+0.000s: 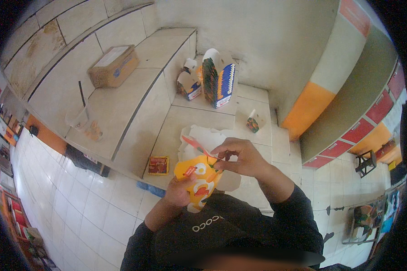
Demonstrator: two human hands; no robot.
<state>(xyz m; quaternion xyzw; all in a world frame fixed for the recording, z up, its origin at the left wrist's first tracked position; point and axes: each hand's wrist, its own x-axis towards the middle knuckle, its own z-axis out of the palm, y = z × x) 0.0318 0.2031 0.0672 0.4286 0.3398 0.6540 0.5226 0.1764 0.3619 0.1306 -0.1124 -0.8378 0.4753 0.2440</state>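
Observation:
My left hand [178, 191] grips the lower left side of a yellow printed food packet [199, 178] with white and red pictures, tilted in front of my chest. At its upper right edge, the fingers of my right hand [242, 156] are closed in a pinch. A red-and-white strip [194, 144] sticks up at the packet's top; whether it belongs to the packet I cannot tell. Behind the packet lies an opened white cardboard piece [208, 134], partly hidden. To the left, a small red-and-yellow sachet [158, 165] lies on the tiled counter [185, 116].
Blue-and-orange food cartons [219, 81] stand at the back, with a smaller carton [188, 85] beside them. A tiny printed carton [253, 122] sits to the right. On the raised ledge are a brown box [114, 66] and a clear cup [78, 118] with a black straw.

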